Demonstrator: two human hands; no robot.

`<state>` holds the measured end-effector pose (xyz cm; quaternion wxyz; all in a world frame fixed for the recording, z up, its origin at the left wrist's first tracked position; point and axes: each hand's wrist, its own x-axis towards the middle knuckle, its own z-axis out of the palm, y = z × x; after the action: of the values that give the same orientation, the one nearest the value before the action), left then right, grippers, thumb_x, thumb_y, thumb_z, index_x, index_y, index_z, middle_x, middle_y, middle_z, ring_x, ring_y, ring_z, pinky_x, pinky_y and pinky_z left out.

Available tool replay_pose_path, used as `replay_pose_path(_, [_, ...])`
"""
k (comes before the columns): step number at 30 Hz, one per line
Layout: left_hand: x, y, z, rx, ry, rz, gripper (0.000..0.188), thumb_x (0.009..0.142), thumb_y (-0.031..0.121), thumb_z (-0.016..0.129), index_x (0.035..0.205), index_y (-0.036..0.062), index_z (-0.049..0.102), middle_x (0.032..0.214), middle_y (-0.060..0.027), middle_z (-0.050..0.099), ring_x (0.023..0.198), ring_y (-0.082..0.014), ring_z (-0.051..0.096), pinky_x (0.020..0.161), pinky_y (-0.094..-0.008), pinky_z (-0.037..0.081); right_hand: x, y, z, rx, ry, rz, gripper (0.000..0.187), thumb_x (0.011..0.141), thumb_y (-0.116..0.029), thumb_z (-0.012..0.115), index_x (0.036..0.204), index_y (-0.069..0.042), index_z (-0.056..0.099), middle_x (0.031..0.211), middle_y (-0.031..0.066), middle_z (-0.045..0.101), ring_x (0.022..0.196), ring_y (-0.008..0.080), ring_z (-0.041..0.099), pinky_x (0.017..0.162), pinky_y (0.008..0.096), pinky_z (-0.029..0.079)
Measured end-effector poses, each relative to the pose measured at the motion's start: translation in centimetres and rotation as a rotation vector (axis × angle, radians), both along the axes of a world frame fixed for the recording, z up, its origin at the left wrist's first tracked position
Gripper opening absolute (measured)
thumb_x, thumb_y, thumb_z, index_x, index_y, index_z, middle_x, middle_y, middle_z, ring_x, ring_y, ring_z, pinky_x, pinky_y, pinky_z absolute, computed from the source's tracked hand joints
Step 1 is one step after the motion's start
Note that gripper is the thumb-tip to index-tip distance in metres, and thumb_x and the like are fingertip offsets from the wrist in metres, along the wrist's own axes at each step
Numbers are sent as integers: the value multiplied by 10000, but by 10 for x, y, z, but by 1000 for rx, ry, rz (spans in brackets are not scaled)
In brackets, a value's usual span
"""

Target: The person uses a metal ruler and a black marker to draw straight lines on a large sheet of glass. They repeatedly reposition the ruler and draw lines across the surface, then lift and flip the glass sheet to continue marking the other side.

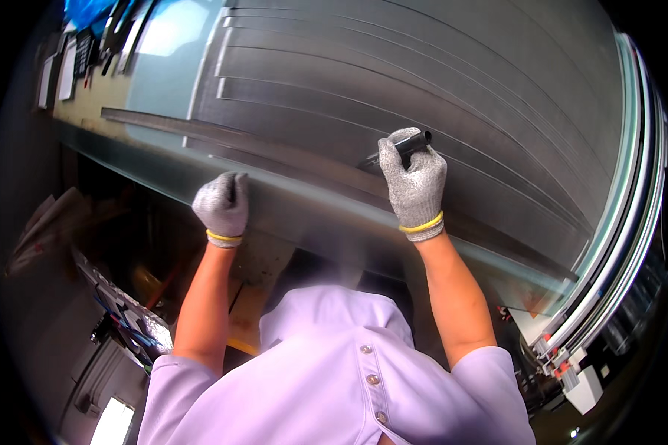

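Observation:
My right hand [416, 176], in a grey knit glove with a yellow cuff, grips a black pen-shaped tool [416, 143]. Its thicker end points up and right, while the thin end slants down to the left close to a long dark straight strip [289, 154]. Beneath that hand lie overlapping flat grey sheets [312, 70] with thin pale edges. My left hand [221, 204], gloved the same way, is closed in a fist at the near edge of the table [289, 194]. Whatever its curled fingers may hold is hidden.
At the far left of the table are a black calculator-like object [86, 50], several slim tools and a blue plastic bag [89, 13]. Pale rails [642, 193] run along the right side. Dark clutter sits below the table's left front.

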<state>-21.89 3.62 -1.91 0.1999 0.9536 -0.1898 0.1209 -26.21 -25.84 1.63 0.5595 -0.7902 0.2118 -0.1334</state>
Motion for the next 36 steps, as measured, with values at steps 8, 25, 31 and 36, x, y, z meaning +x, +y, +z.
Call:
replay_pose_path(8, [-5,-6,-7,44,-37,85,181,916,166,705,767,91,634,632,-142,548,558,-345,550,526,-417,432,-78,-82,0,-68,49,-149,103,870,-91,716,827,-11,668,710,107,680,668,243,698,647,334,538])
replay_pose_path(25, [-40,-41,-25,162,58,410,400,1016,400,586,957,25,712,857,-148,733,730,-306,684,686,-391,528,-279,-306,-26,-135,255,-543,168,911,-145,724,918,21,694,748,115,692,664,161,651,647,321,520])
replay_pose_path(31, [-117,-122,-27,-46,111,255,333,1022,293,609,841,17,656,716,-113,655,591,-196,532,630,-318,496,-336,-380,-19,-22,276,-599,168,920,-168,721,904,-6,682,662,31,631,539,104,579,522,286,465])
replay_pose_path(36, [-148,-161,-26,67,107,129,329,1017,290,621,836,17,655,674,-131,606,560,-184,442,582,-315,475,-386,-446,-27,-133,268,-609,163,924,-181,715,900,-25,674,639,19,616,504,102,564,492,275,448])
